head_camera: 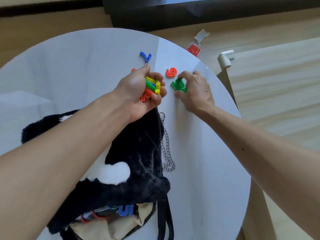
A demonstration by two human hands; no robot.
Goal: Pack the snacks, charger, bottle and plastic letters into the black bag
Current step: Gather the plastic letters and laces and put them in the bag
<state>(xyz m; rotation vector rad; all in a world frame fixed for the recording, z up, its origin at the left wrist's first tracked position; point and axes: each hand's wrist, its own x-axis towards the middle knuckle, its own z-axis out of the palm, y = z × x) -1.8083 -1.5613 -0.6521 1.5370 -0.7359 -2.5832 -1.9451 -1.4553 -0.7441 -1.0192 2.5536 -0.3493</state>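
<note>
My left hand (138, 97), curled round many plastic letters (151, 86) beside the black bag (138, 153), looks overfull and may spill some while my right hand (195, 92) pinches a green letter (179, 85) on the worktop (69, 66).

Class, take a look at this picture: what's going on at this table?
A person is collecting plastic letters from a white table. The left hand holds a bunch. The right hand pinches green letters on the tabletop. A blue piece and an orange piece lie loose beyond the hands. The black bag lies open nearby, with a blue letter already inside.
</note>
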